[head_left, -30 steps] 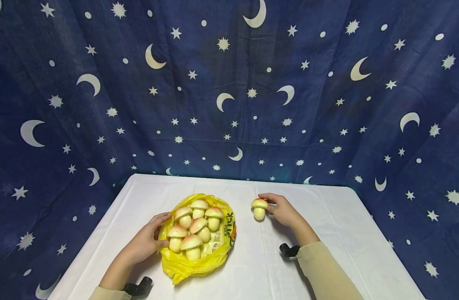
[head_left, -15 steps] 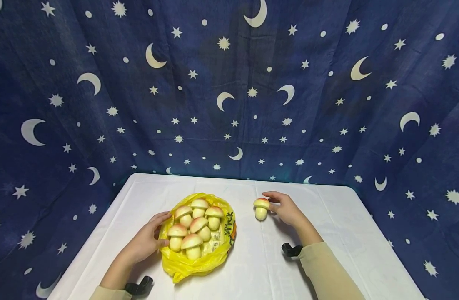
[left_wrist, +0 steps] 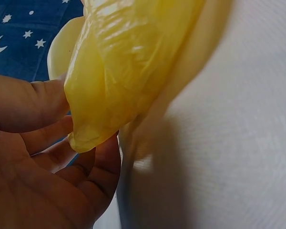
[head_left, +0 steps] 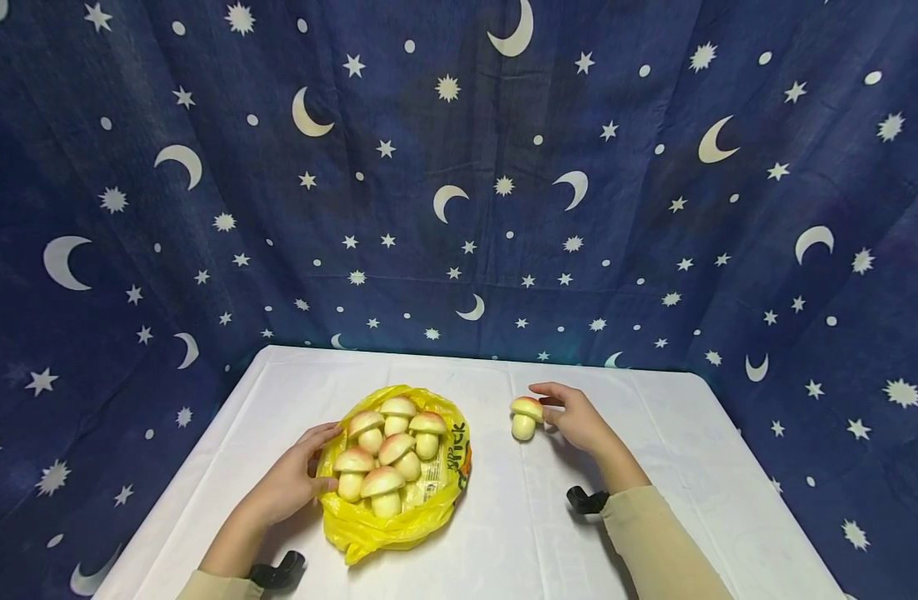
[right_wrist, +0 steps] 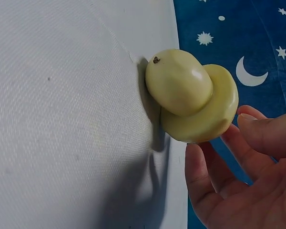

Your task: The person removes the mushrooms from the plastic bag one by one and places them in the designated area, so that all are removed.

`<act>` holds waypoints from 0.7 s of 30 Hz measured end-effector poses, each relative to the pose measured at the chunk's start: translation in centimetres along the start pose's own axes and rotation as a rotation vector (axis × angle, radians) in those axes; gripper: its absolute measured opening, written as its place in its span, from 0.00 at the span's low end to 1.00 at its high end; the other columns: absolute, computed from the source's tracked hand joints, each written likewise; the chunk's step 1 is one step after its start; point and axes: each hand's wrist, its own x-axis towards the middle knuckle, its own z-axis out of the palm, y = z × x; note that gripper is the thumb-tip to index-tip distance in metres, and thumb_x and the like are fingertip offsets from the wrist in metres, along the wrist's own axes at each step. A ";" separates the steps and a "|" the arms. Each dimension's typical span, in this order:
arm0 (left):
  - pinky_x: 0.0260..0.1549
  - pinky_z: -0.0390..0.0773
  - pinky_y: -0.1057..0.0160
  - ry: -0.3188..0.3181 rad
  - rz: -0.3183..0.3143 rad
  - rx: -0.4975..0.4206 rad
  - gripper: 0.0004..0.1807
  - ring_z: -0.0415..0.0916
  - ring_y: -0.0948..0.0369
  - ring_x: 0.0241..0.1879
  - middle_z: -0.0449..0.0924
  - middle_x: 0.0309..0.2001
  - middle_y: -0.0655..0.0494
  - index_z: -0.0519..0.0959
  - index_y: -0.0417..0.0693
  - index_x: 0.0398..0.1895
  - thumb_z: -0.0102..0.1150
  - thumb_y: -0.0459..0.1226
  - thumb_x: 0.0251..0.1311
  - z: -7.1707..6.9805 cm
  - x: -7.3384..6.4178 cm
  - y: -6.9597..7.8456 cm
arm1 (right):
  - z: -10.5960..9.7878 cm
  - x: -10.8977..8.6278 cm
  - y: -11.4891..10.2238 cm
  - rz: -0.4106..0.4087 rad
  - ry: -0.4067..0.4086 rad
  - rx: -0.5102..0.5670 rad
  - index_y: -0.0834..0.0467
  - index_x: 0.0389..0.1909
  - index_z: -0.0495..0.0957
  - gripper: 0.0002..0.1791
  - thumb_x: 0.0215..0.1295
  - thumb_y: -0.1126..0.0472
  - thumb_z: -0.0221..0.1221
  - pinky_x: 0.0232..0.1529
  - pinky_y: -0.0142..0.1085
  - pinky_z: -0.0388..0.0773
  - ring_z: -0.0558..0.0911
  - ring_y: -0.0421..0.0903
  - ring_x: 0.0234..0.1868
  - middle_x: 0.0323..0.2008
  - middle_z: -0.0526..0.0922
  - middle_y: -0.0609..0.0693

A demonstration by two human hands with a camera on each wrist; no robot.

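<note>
In the head view, a yellow plastic bag (head_left: 387, 533) lies with its mouth spread open, holding several toy mushrooms (head_left: 383, 492) with pale stems and reddish caps. My left hand (head_left: 297, 475) holds the bag's left side. The left wrist view shows the thumb on one face of the yellow plastic and curled fingers behind it. To the right of the bag, my right hand (head_left: 579, 421) holds another toy mushroom (head_left: 525, 419) by its cap at the tabletop. Seen in the right wrist view, the thumb and fingers are at the cap's edge, with the rounded stem (right_wrist: 176, 81) facing the camera.
A white cloth (head_left: 504, 533) covers the table. Behind and at both sides hangs a dark blue curtain (head_left: 399, 208) with moons and stars. Black wrist-worn devices (head_left: 586, 500) sit at both wrists, low over the cloth.
My right hand and the toy mushroom at its fingers have shifted slightly to the right. The left hand and the bag have stayed in place.
</note>
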 end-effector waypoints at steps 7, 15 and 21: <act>0.76 0.67 0.32 0.004 0.004 0.011 0.45 0.66 0.36 0.77 0.57 0.84 0.42 0.66 0.40 0.81 0.73 0.27 0.60 0.0 0.0 0.0 | -0.2 0.0 0.2 -0.005 0.009 -0.007 0.65 0.71 0.77 0.28 0.70 0.77 0.58 0.55 0.45 0.85 0.80 0.69 0.70 0.69 0.80 0.69; 0.77 0.65 0.32 0.001 0.013 0.010 0.45 0.64 0.35 0.79 0.57 0.84 0.41 0.65 0.40 0.81 0.73 0.27 0.60 -0.1 -0.1 0.0 | -0.5 0.0 0.1 -0.016 0.017 -0.014 0.63 0.70 0.78 0.29 0.68 0.78 0.58 0.62 0.53 0.85 0.81 0.68 0.69 0.70 0.80 0.66; 0.77 0.65 0.32 0.002 0.003 0.005 0.45 0.64 0.35 0.79 0.57 0.85 0.42 0.65 0.41 0.82 0.73 0.27 0.60 -0.1 0.0 -0.1 | -0.7 -0.1 -0.4 -0.031 0.017 -0.011 0.63 0.71 0.77 0.28 0.70 0.76 0.58 0.67 0.60 0.81 0.80 0.68 0.70 0.71 0.79 0.65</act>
